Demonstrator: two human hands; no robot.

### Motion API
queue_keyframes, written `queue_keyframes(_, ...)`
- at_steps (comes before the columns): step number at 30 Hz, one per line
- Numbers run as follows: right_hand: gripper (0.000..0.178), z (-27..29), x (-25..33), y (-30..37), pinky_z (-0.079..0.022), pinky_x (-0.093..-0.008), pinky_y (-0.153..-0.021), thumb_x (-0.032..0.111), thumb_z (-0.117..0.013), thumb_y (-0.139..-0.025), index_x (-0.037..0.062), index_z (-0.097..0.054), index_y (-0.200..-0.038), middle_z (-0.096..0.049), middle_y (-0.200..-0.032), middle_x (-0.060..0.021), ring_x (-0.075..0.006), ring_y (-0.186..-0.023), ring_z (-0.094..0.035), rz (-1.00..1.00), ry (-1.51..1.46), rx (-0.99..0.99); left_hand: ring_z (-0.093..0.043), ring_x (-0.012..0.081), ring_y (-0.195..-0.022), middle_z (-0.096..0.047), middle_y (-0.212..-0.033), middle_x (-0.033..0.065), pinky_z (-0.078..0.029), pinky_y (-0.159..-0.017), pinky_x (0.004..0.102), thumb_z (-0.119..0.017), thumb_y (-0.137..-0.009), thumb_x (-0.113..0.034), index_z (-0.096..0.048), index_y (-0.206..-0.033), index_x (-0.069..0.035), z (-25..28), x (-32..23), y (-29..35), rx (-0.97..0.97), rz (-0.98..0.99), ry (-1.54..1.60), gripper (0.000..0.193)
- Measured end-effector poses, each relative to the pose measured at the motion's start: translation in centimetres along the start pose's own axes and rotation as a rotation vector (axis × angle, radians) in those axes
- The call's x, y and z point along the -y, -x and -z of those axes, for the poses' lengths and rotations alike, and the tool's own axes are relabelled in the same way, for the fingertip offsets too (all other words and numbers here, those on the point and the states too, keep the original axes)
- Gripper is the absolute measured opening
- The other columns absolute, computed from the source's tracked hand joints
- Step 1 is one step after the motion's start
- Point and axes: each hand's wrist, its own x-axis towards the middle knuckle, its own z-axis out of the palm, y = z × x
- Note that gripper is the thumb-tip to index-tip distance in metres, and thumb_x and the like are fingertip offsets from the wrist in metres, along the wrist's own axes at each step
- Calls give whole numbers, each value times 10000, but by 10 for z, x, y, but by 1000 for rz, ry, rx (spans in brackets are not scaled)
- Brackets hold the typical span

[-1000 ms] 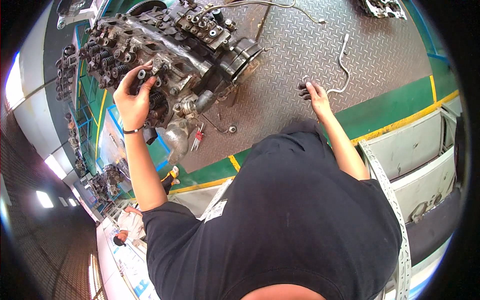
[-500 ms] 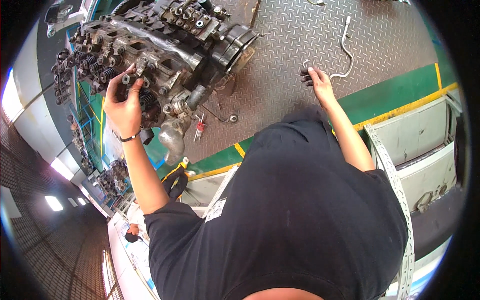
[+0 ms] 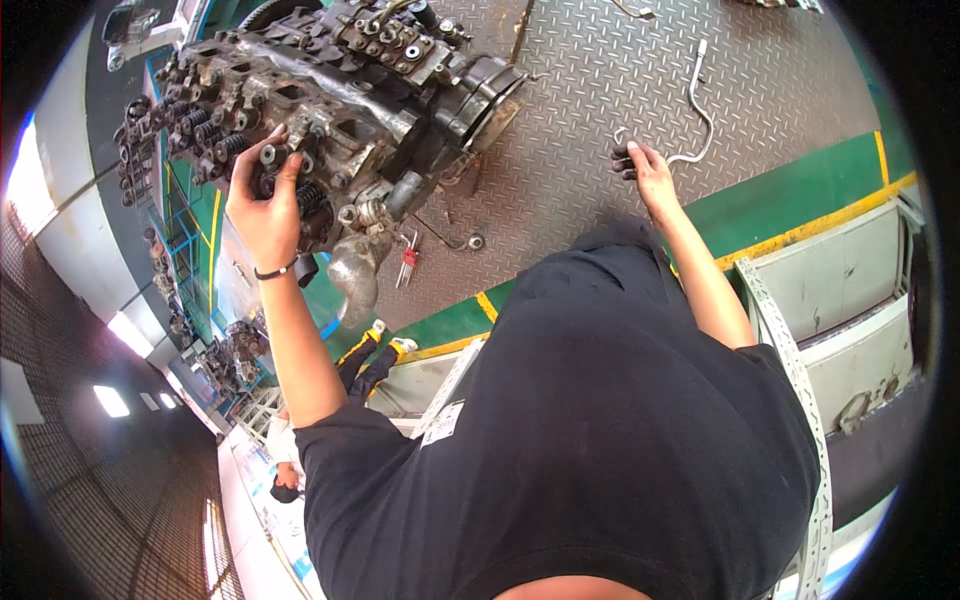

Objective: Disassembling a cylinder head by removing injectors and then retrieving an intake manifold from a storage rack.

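Note:
A greasy engine point(image 3: 350, 110) with exposed valve springs point(image 3: 230, 147) stands at the upper left. My left hand point(image 3: 262, 215) reaches to its near end, thumb and fingers pinched round the round, hollow end of a rocker shaft point(image 3: 268, 154). Over the metal plate to the right, my right hand point(image 3: 648, 178) has its blackened fingers curled. A small hooked metal end point(image 3: 620, 134) shows just beyond those fingertips. An S-bent metal rod point(image 3: 708, 118) lies beside this hand and runs behind it; whether the fingers grip it is hidden.
The diamond-plate surface point(image 3: 590, 90) carries red-handled small tools point(image 3: 408, 260) and a thin rod with a round end point(image 3: 474, 242). A pale elbow pipe point(image 3: 352, 275) juts from the engine. Another person point(image 3: 365, 365) stands at the lower left. Grey cabinets point(image 3: 830, 260) are at the right.
The whole view has shifted slightly, carrying engine and hands a little right and down. Both hands keep their places on the things. The other person's legs have changed position.

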Motion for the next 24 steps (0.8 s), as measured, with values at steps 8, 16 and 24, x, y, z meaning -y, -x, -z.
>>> queue_keyframes(8,343,11,11,8,-481,-270,-679,297,-542,-1007,-5,-658,-1121,-707,-946,-70,-122,-766,-640,3,54,-69,-547,267,-1272,-586,-1354,182,-389,-1084,364,-682,-900,-110,-544,-1353,23,8,-15,71,-178,-71,-200,492)
queue_keyframes(16,301,14,-7,16,-496,-289,-700,244,-567,-983,-28,-651,-1080,-714,-957,-93,-153,-791,-659,-36,139,-89,-523,292,-1282,-546,-1391,193,-372,-1087,383,-581,-984,-234,-513,-1381,20,15,32,142,-355,228,-152,477)
queue_keyframes(24,287,21,-14,36,-500,-290,-701,223,-564,-969,-32,-660,-1061,-714,-925,-90,-150,-797,-667,-30,157,-71,-559,248,-1220,-596,-1334,172,-397,-1062,351,-535,-992,-152,-533,-1339,70,15,15,159,-484,213,77,412)
